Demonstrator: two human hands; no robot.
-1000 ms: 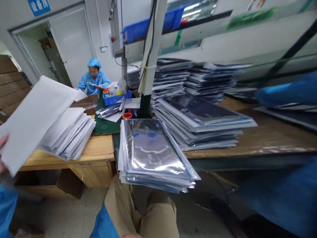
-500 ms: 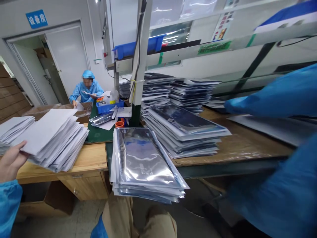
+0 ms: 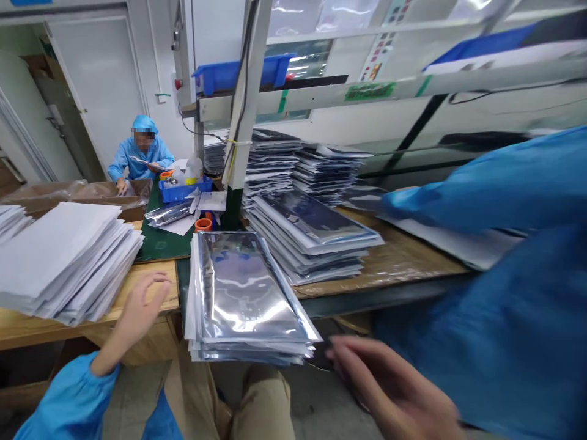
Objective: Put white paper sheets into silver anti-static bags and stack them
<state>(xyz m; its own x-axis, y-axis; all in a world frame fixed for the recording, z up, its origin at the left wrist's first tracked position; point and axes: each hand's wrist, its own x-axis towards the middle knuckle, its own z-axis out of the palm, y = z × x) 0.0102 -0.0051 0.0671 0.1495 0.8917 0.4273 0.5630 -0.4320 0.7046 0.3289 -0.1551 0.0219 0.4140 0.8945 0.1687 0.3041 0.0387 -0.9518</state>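
The left hand [image 3: 136,315] is held open w/ fingers spread (nothing is pinched by it), just beside a stack of white sheets [image 3: 68,263] on the wooden desk [image 3: 167,299]. The right hand [image 3: 394,385] is blurred, so its grip cannot be told, but it is seen near the lower corner of a pile of silver bags [image 3: 243,293], which lies at the front edge of the bench [image 3: 389,275]. A co-worker [image 3: 142,150] in blue is seen further back, holding a sheet.

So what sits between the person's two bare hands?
In the head view, a stack of shiny silver foil bags lies between the bare left hand and the bare right hand.
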